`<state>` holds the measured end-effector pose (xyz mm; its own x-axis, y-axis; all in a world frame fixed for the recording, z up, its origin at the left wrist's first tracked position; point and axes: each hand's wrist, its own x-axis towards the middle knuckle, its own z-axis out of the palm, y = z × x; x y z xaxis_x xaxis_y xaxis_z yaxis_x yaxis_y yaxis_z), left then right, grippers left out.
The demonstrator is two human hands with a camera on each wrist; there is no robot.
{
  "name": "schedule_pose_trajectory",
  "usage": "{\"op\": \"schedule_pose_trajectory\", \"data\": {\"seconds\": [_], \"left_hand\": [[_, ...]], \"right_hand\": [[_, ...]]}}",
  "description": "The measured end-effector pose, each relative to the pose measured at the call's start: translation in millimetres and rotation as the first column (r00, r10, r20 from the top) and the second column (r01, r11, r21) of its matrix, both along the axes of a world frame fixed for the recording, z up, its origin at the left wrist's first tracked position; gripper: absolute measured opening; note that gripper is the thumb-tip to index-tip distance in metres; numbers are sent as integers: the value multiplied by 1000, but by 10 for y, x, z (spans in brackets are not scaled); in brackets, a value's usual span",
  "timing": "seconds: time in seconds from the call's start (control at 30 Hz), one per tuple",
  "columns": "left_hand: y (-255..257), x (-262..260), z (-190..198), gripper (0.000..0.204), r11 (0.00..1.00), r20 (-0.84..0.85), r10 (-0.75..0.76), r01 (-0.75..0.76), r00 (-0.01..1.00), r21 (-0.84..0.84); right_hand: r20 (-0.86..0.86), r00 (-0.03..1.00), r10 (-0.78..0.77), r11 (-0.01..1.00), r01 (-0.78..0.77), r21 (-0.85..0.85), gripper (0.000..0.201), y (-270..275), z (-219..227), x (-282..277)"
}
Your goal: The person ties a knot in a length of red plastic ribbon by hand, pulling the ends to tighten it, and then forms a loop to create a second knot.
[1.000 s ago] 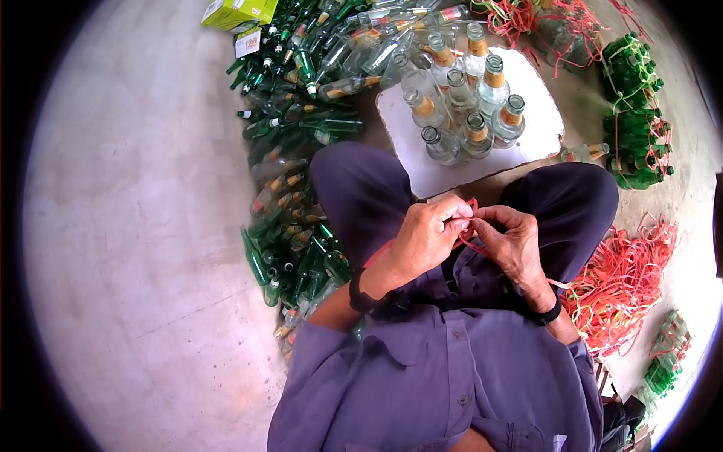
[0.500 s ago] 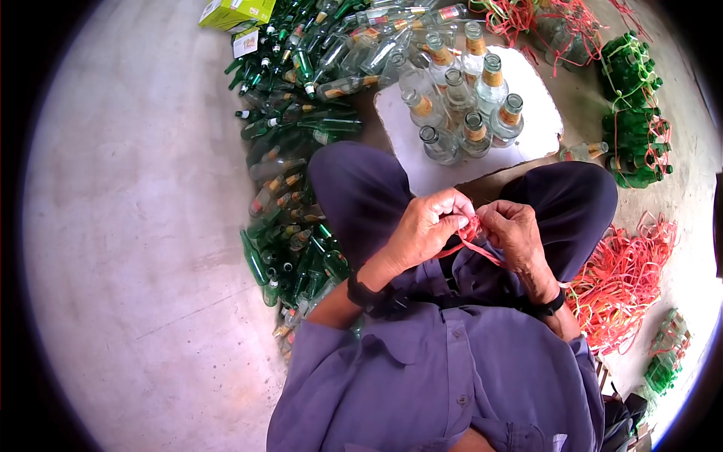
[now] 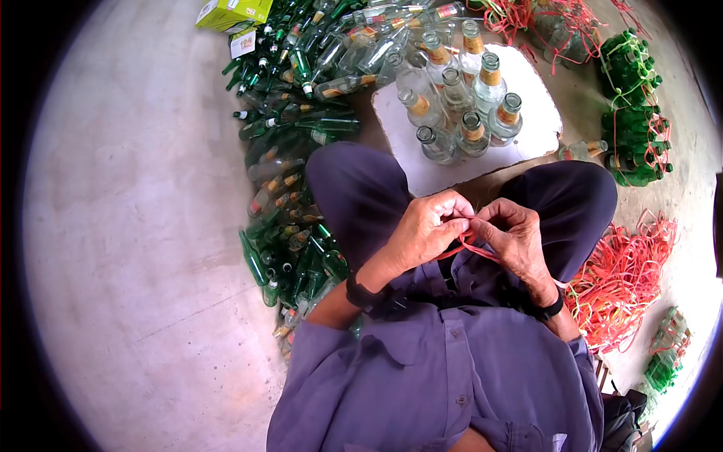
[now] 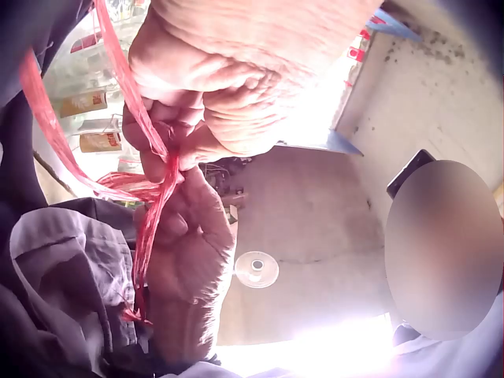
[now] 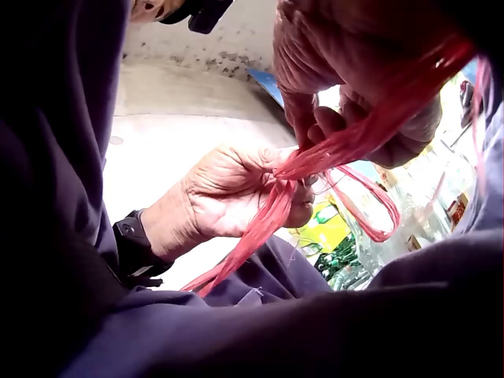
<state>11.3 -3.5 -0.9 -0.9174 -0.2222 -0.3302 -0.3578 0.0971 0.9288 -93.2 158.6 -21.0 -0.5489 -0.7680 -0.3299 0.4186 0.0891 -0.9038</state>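
Observation:
Over the lap in the head view, the left hand [image 3: 431,232] and the right hand [image 3: 517,239] meet fingertip to fingertip. Between them they pinch red plastic twine [image 3: 474,249], whose strands sag below the fingers. From the left wrist, the twine [image 4: 160,206] shows as flat, frayed strips crossing where both hands' thumbs and fingers come together; one end hangs down. The right wrist view has a thick strand [image 5: 264,224] running past the left hand's fingers [image 5: 236,193], and a small loop [image 5: 366,206] hangs beyond. Fingers partly hide the crossing point.
Ahead of the knees, several clear glass bottles [image 3: 458,94] stand on a white board [image 3: 531,98]. Many loose bottles [image 3: 301,128] lie to the left. At the right are a heap of red twine [image 3: 621,282] and tied green bottles [image 3: 636,143]. A yellow-green box [image 3: 235,11] sits far left.
Half a second ago the hands were slightly apart with a bunched red tangle between them; now their fingertips are together again. The twine strands hang lower than one second ago. The bottles stay put.

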Motion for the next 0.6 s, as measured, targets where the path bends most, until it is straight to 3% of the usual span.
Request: {"op": "schedule_pose_trajectory", "data": {"seconds": [0.13, 0.33, 0.43, 0.5, 0.6], "left_hand": [[33, 15, -63, 11, 999, 32, 26, -27, 999, 45], [7, 6, -54, 10, 998, 53, 30, -33, 998, 49], [-3, 17, -83, 9, 996, 79, 39, -45, 996, 77], [-10, 27, -90, 8, 993, 82, 43, -51, 996, 105], [-2, 38, -67, 7, 989, 74, 47, -57, 996, 139]], "right_hand": [[-64, 997, -32, 999, 34, 35, 10, -7, -158, 58], [15, 990, -138, 987, 136, 86, 10, -50, -227, 81], [92, 970, -225, 974, 222, 42, 11, -24, -286, 36], [277, 913, -299, 953, 299, 44, 15, 19, -305, -34], [287, 866, -410, 910, 410, 65, 17, 12, -294, -50]]}}
